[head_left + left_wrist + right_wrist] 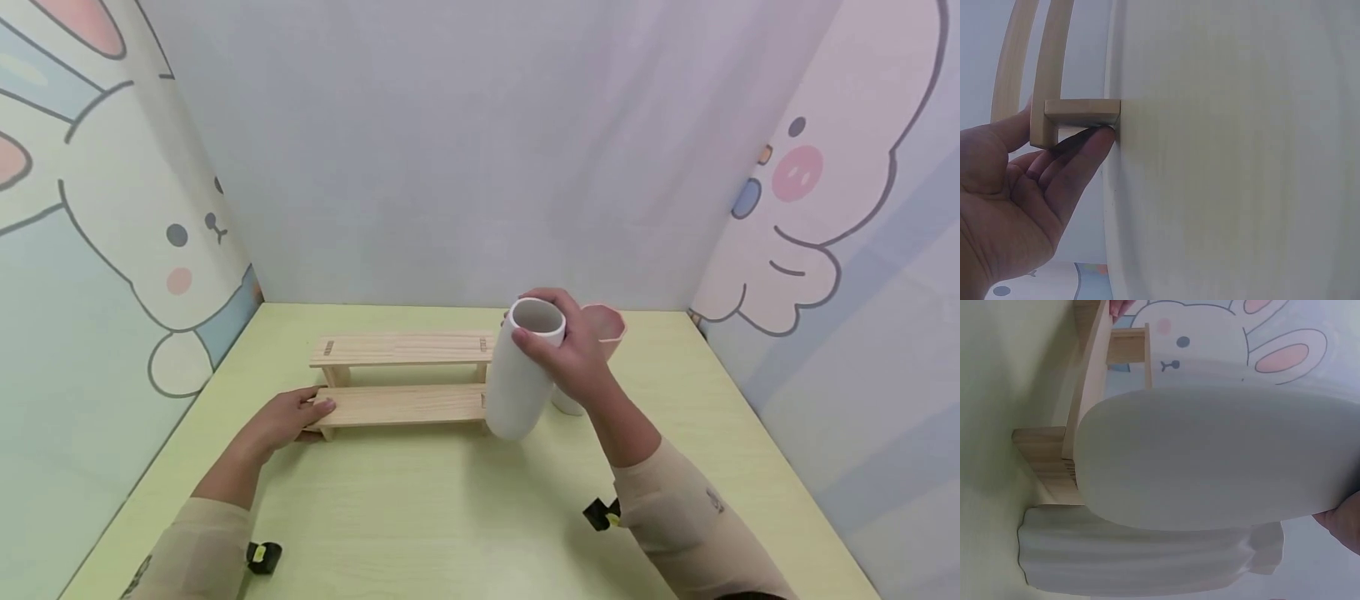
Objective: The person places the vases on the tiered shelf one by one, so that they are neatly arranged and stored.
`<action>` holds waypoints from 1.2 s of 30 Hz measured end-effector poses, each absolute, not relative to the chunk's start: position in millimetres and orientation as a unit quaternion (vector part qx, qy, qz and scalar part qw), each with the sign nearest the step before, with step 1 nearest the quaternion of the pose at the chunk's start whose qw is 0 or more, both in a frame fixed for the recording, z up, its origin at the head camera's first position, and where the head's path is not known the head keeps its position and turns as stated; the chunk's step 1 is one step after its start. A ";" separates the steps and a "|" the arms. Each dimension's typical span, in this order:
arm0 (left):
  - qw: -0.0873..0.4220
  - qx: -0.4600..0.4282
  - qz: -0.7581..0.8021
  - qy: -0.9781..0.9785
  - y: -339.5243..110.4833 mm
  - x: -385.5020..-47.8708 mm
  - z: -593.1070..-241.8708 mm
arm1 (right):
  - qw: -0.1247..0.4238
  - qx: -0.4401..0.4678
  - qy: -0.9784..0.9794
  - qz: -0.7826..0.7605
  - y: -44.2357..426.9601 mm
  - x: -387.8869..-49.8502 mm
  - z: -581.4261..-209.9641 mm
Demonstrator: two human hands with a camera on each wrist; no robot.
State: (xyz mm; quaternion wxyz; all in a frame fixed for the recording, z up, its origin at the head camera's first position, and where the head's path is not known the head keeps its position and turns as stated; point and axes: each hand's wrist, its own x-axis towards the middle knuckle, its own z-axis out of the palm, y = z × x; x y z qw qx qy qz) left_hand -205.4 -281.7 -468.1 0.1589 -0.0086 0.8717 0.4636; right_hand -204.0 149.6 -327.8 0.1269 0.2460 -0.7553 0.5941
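Observation:
A two-step wooden shelf [408, 405] stands on the table. My left hand [287, 418] holds the left end of its lower board, thumb on top and other fingers below, beside the leg in the left wrist view. My right hand [579, 350] grips a smooth white vase [513, 392] around its upper part, near the rim. The vase leans slightly and is raised at the right end of the lower board, covering that corner. Behind my right hand stands a second vase [606, 323], pink inside with an angular rim; its pale ribbed side [1141, 553] shows in the right wrist view.
The pale yellow-green table [390, 517] meets a plain grey backdrop [450, 167] behind the shelf. Cartoon-printed panels, a rabbit [142, 250] on the left and another figure [840, 183] on the right, enclose the sides. Small black devices sit by both forearms.

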 end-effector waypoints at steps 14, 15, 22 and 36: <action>0.159 -0.009 0.468 0.869 -281.3 -203.3 -466.0 | 0.113 0.228 -0.775 0.579 130.2 -220.4 -321.7; 0.159 -0.009 0.467 0.870 -281.3 -203.3 -466.3 | 0.112 0.230 -0.774 0.579 128.5 -221.2 -321.4; 0.159 -0.004 0.469 0.869 -279.3 -201.8 -464.6 | 0.113 0.237 -0.765 0.589 117.8 -225.4 -322.0; 0.158 0.000 0.469 0.869 -280.5 -203.3 -466.8 | 0.115 0.236 -0.774 0.576 108.3 -232.0 -325.0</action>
